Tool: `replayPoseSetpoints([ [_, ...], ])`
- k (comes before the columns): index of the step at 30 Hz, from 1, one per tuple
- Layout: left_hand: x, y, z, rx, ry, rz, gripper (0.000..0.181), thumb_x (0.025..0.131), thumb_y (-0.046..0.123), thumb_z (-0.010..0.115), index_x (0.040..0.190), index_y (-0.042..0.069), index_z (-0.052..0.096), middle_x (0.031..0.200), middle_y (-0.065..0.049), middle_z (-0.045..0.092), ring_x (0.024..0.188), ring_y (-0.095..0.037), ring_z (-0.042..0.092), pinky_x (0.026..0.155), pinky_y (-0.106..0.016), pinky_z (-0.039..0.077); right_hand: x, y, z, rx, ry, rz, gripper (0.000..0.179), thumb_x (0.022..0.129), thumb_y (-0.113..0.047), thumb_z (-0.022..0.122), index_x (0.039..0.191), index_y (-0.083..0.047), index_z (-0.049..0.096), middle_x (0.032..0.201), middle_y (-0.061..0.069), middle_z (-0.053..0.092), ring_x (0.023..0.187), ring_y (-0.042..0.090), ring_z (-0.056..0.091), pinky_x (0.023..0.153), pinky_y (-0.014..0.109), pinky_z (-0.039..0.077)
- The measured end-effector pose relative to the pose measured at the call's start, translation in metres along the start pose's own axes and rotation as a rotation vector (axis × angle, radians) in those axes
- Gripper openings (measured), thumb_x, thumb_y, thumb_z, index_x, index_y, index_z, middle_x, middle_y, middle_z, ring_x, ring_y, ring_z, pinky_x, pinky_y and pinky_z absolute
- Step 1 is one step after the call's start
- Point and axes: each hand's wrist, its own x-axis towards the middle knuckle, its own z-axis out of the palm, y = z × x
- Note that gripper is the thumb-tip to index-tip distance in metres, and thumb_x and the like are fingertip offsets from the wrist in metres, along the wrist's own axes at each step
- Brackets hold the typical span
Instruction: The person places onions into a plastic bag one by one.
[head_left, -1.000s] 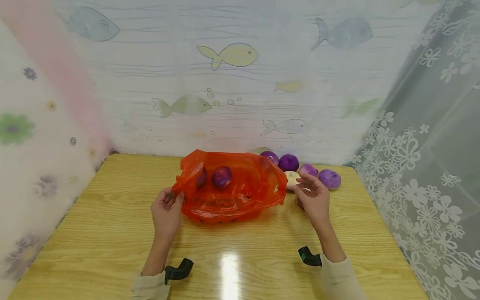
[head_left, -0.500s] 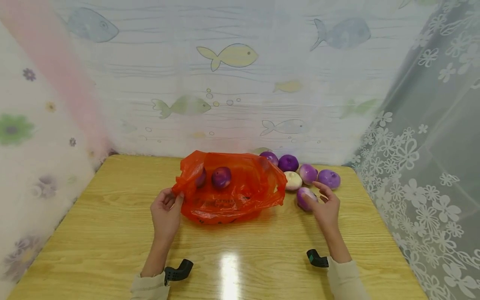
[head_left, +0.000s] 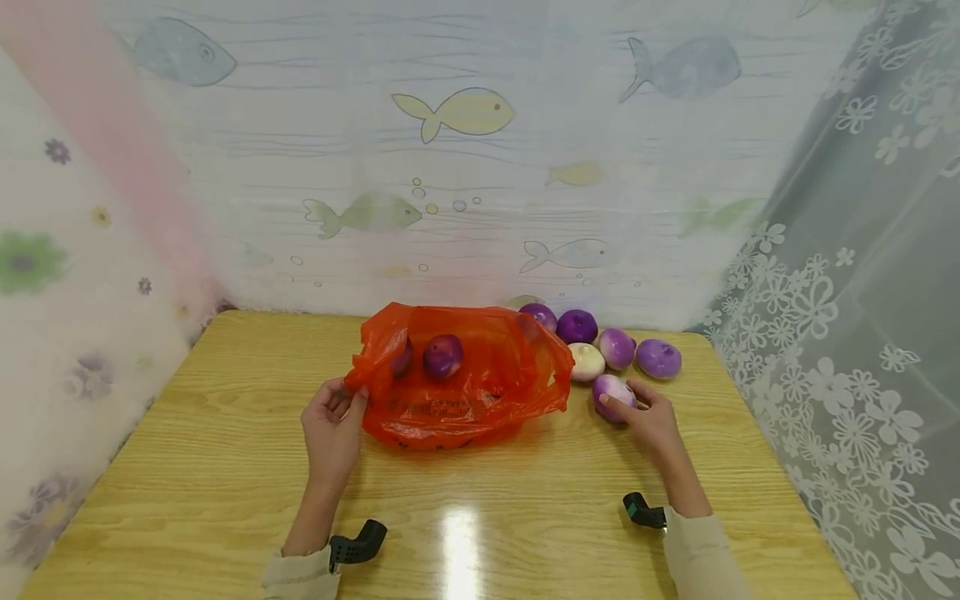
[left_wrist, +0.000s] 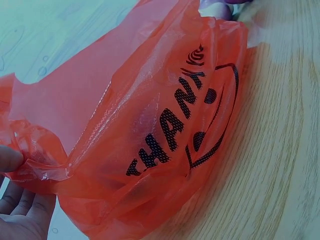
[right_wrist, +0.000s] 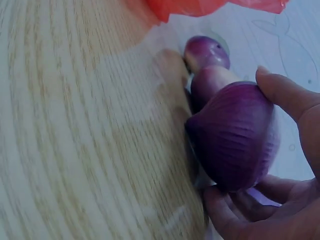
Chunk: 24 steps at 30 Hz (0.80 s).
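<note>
Crumpled red bag, spread open, onions inside, purple-white onion to its right

Fish-print backdrop behind a wood-grain table, white-flowered grey curtain at the right.

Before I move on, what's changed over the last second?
The right hand moved right and slightly down in the head view, and now grips the front onion. The left hand still pinches the bag; the other onions stayed put.
</note>
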Motion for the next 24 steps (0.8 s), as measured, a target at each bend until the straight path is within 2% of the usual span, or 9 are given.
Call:
replayPoseSetpoints([
  [2,0.000,0.001,0.000,0.002,0.001,0.003,0.017,0.094,-0.009,0.063,0.109,-0.017,0.060,0.093,0.005,0.068,0.088,-0.004,0.069,0.081,-0.014,0.057,0.000,0.002,0.000,-0.027,-0.003,-0.005,0.085,0.089,-0.035,0.078,0.153,0.005,0.037,0.151,0.027,0.044,0.135,0.038,0.046,0.106,0.039,0.046],
  [5,0.000,0.001,0.000,0.005,0.003,0.001,0.017,0.094,-0.009,0.063,0.109,-0.017,0.060,0.093,0.006,0.068,0.088,-0.004,0.069,0.080,-0.014,0.056,0.000,0.006,0.000,-0.044,0.008,-0.026,0.087,0.087,-0.032,0.081,0.152,0.005,0.037,0.146,0.028,0.049,0.129,0.036,0.052,0.093,0.024,0.050],
  [7,0.000,0.001,0.000,0.010,0.004,-0.007,0.017,0.094,-0.009,0.063,0.110,-0.016,0.060,0.093,0.006,0.068,0.087,-0.004,0.069,0.080,-0.014,0.056,-0.001,0.007,0.001,-0.043,0.017,-0.037,0.088,0.086,-0.031,0.082,0.153,0.004,0.037,0.144,0.028,0.051,0.127,0.035,0.054,0.083,0.015,0.048],
  [9,0.000,0.002,-0.001,0.015,0.005,-0.015,0.017,0.095,-0.009,0.063,0.110,-0.016,0.060,0.093,0.007,0.067,0.088,-0.004,0.069,0.080,-0.014,0.056,-0.002,0.007,0.001,-0.042,0.013,-0.036,0.088,0.087,-0.030,0.082,0.153,0.004,0.036,0.144,0.028,0.051,0.128,0.036,0.053,0.080,0.011,0.045],
  [16,0.000,0.001,-0.001,0.015,0.001,-0.008,0.017,0.095,-0.009,0.062,0.111,-0.015,0.060,0.094,0.008,0.068,0.088,-0.004,0.069,0.081,-0.014,0.056,-0.004,0.005,0.000,-0.057,0.007,-0.032,0.088,0.087,-0.026,0.081,0.154,0.004,0.034,0.146,0.029,0.047,0.129,0.038,0.051,0.085,0.017,0.046],
  [24,-0.001,0.000,-0.001,-0.004,-0.003,0.003,0.018,0.095,-0.009,0.063,0.111,-0.016,0.060,0.095,0.007,0.068,0.088,-0.004,0.069,0.082,-0.014,0.056,-0.010,0.001,0.000,-0.008,0.012,-0.041,0.086,0.086,-0.018,0.081,0.155,0.002,0.033,0.148,0.026,0.044,0.128,0.039,0.052,0.078,0.008,0.044],
])
